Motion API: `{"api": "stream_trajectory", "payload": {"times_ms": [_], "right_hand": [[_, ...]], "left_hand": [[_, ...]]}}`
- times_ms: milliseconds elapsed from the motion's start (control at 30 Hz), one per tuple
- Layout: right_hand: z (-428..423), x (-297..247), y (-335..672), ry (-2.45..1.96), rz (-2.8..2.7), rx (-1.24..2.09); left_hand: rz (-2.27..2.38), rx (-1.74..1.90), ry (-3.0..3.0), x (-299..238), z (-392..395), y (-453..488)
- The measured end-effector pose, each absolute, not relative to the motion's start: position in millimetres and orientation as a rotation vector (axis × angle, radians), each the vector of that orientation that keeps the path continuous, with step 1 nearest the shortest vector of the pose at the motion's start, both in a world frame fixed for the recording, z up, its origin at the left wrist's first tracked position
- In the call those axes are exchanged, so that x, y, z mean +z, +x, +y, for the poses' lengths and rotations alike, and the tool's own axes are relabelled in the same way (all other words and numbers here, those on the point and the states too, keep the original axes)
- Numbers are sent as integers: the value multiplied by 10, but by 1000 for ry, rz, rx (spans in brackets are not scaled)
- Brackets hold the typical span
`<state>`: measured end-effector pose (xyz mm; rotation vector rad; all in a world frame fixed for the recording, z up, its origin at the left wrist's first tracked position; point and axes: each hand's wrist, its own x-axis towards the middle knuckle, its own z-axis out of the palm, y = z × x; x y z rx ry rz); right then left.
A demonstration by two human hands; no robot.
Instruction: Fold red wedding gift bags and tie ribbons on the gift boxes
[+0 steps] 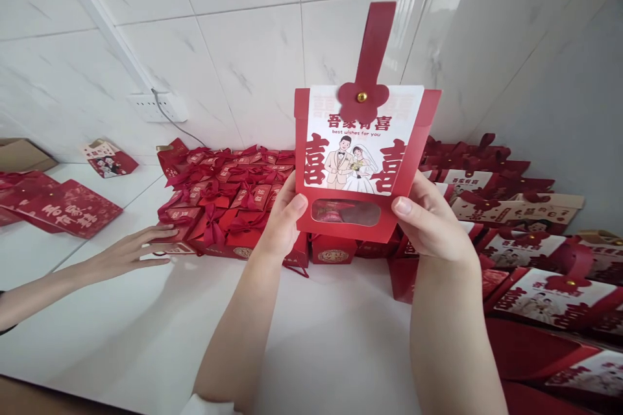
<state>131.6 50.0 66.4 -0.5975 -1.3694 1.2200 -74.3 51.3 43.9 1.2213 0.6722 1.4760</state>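
Both my hands hold up a red wedding gift bag (350, 207) above the table, one at each side. Its white front panel shows a bride and groom, with a small clear window below. A red strap with a flower and a gold stud rises from its top. My left hand (285, 224) grips the lower left edge, thumb in front. My right hand (431, 214) grips the lower right edge the same way, with its other fingers hidden behind the bag. Through the window something reddish shows, too unclear to name.
Rows of red ribboned boxes (243, 191) stand behind on the white table (160, 337). Several similar gift bags (540, 298) fill the right side. At left, another person's hand (131, 249) reaches to a box. Flat red bags (73, 207) lie farther left, and a power strip (156, 107) is on the wall.
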Motion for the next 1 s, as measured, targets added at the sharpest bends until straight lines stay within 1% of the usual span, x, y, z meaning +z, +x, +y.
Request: {"api": "stream_trajectory", "payload": {"times_ms": [300, 567, 800, 1000], "right_hand": [[536, 647, 1298, -556, -1371, 1271], [559, 620, 1261, -681, -1292, 1299], [549, 674, 1270, -598, -1333, 1283], [542, 681, 1293, -613, -1358, 1300]], "left_hand": [[667, 1465, 1214, 489, 507, -727], [773, 1416, 1121, 513, 505, -727], [735, 1433, 1145, 513, 509, -721], [744, 1420, 1164, 512, 512, -729]]}}
